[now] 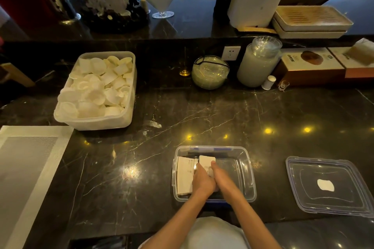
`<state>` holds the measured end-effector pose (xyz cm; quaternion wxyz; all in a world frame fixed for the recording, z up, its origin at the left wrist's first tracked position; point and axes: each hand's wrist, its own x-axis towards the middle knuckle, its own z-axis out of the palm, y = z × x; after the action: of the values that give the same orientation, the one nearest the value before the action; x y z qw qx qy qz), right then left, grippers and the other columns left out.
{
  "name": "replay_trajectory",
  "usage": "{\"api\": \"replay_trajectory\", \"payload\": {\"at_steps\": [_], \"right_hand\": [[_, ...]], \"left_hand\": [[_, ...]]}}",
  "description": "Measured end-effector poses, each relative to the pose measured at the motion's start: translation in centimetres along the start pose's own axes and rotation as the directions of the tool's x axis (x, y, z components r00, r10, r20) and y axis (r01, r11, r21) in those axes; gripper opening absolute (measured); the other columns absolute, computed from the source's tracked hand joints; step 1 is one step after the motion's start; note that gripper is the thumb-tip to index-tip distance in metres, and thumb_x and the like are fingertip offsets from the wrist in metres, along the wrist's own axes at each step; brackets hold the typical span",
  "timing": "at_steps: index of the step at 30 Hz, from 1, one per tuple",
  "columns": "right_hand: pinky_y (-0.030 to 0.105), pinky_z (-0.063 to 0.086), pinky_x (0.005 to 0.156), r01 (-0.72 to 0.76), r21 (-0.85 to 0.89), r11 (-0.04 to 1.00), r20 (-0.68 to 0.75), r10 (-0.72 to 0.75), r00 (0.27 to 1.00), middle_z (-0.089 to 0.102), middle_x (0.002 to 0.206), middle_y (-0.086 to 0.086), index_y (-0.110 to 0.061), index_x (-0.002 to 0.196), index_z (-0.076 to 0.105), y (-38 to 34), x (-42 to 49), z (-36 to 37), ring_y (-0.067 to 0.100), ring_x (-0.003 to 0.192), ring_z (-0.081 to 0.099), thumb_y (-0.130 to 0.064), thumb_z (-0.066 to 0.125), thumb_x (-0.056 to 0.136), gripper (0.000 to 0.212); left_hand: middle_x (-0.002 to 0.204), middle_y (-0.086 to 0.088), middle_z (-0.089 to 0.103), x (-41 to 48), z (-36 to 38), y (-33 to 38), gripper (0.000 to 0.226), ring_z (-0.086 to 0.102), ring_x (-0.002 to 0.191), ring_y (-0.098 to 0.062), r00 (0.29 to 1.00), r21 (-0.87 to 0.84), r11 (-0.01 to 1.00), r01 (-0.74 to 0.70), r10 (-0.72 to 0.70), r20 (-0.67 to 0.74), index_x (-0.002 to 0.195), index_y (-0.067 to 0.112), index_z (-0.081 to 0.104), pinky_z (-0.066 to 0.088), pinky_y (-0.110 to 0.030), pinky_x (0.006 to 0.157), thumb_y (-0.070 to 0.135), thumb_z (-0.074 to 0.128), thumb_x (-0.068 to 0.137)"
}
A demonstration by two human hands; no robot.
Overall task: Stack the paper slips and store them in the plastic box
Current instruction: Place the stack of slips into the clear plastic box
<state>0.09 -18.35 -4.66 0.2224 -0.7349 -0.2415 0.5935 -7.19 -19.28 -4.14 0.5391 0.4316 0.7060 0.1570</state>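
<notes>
Reaching into the clear plastic box [248, 168], the left hand [202, 181] and right hand [222, 180] press side by side around a small stack of paper slips [206, 160], more slips [184, 174] lying flat at its left end (lid [327, 186] off, just right); farther back, a tub of white cups [97, 89].

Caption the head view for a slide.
Both hands press a paper stack into the clear plastic box, lid beside.

Tub of white paper cups [97, 89] at ten o'clock; woven placemat [26, 172] at eight; glass bowl [210, 72], milky jar [257, 66] at one; stacked trays [311, 21] at two.
</notes>
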Motion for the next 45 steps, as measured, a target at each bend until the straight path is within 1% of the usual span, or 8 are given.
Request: {"api": "replay_trajectory", "payload": {"at_steps": [9, 14, 19, 26, 32, 38, 42, 45], "right_hand": [[0.044, 0.037, 0.113, -0.049, -0.009, 0.999, 0.026, 0.049, 0.998, 0.054, 0.139, 0.016, -0.012, 0.139, 0.048, 0.3, 1.1, 0.2, 0.031, 0.128, 0.051, -0.052, 0.033, 0.100, 0.058], [0.033, 0.040, 0.094, -0.020, 0.002, 1.000, 0.018, 0.020, 1.000, 0.063, 0.122, 0.009, -0.024, 0.123, 0.060, 0.3, 1.4, 0.0, 0.018, 0.096, 0.056, -0.057, 0.031, 0.098, 0.051], [0.041, 0.038, 0.109, -0.024, -0.037, 0.999, 0.000, 0.024, 1.000, 0.059, 0.135, 0.011, -0.022, 0.134, 0.056, 0.3, 1.0, 0.2, 0.028, 0.124, 0.054, -0.059, 0.028, 0.098, 0.059], [0.044, 0.034, 0.115, -0.065, -0.072, 0.995, -0.035, 0.062, 0.997, 0.049, 0.143, 0.021, -0.005, 0.141, 0.046, 0.3, 1.5, 0.7, 0.034, 0.133, 0.047, -0.051, 0.026, 0.101, 0.063], [0.043, 0.037, 0.112, -0.058, -0.111, 0.992, -0.048, 0.053, 0.997, 0.053, 0.139, 0.021, -0.004, 0.136, 0.050, 0.2, 1.5, 0.6, 0.034, 0.129, 0.050, -0.050, 0.026, 0.102, 0.062], [0.037, 0.041, 0.101, -0.023, -0.096, 0.995, -0.015, 0.021, 1.000, 0.060, 0.132, 0.013, -0.016, 0.131, 0.057, 0.5, 1.1, 0.3, 0.025, 0.114, 0.056, -0.052, 0.021, 0.102, 0.058], [0.039, 0.042, 0.103, -0.010, -0.051, 0.999, -0.018, 0.010, 1.000, 0.062, 0.127, 0.011, -0.016, 0.132, 0.056, 0.8, 0.8, 0.1, 0.023, 0.109, 0.057, -0.051, 0.024, 0.102, 0.057], [0.043, 0.041, 0.108, -0.008, -0.039, 0.999, 0.001, 0.008, 1.000, 0.060, 0.133, 0.011, -0.018, 0.134, 0.054, 0.6, 0.6, -0.5, 0.025, 0.117, 0.057, -0.053, 0.022, 0.101, 0.058]], "left_hand": [[0.141, -0.006, 0.052, 0.9, -0.3, 0.0, 0.050, 0.053, 0.127, -0.025, 0.999, 0.021, 0.999, 0.029, -0.029, 0.032, 0.145, 0.021, 0.033, 0.048, -0.038, 0.102, 0.031, 0.051, 0.099], [0.137, -0.006, 0.055, 1.0, -0.1, -0.2, 0.048, 0.054, 0.123, -0.025, 0.993, -0.063, 0.992, 0.108, -0.105, 0.045, 0.140, 0.022, 0.039, 0.048, -0.037, 0.098, 0.036, 0.053, 0.097], [0.130, -0.005, 0.060, 0.9, 0.2, -0.3, 0.041, 0.057, 0.118, -0.022, 0.996, -0.084, 0.993, 0.078, -0.073, 0.059, 0.135, 0.022, 0.049, 0.048, -0.034, 0.095, 0.040, 0.049, 0.098], [0.117, 0.001, 0.062, 1.2, -0.2, -0.6, 0.036, 0.058, 0.099, -0.014, 0.990, -0.110, 0.988, 0.110, -0.099, 0.095, 0.129, 0.024, 0.054, 0.046, -0.020, 0.070, 0.040, 0.051, 0.097], [0.104, 0.009, 0.059, 1.0, -0.4, -1.1, 0.028, 0.058, 0.101, -0.013, 0.988, -0.156, 0.981, 0.114, -0.094, 0.126, 0.121, 0.030, 0.053, 0.044, -0.020, 0.068, 0.042, 0.050, 0.096], [0.087, 0.020, 0.053, 0.6, -0.9, -0.7, 0.012, 0.054, 0.086, -0.002, 0.989, -0.161, 0.983, 0.088, -0.066, 0.134, 0.107, 0.037, 0.049, 0.037, -0.014, 0.057, 0.034, 0.052, 0.096], [0.088, 0.020, 0.052, 0.5, -1.0, -0.6, 0.019, 0.048, 0.076, 0.002, 0.986, -0.155, 0.984, 0.081, -0.057, 0.154, 0.114, 0.033, 0.051, 0.037, -0.013, 0.057, 0.026, 0.052, 0.097], [0.098, 0.016, 0.055, 0.6, -1.3, -0.7, 0.039, 0.051, 0.087, -0.002, 0.984, -0.167, 0.982, 0.089, -0.061, 0.169, 0.132, 0.025, 0.047, 0.042, -0.016, 0.066, 0.016, 0.052, 0.094]]}}
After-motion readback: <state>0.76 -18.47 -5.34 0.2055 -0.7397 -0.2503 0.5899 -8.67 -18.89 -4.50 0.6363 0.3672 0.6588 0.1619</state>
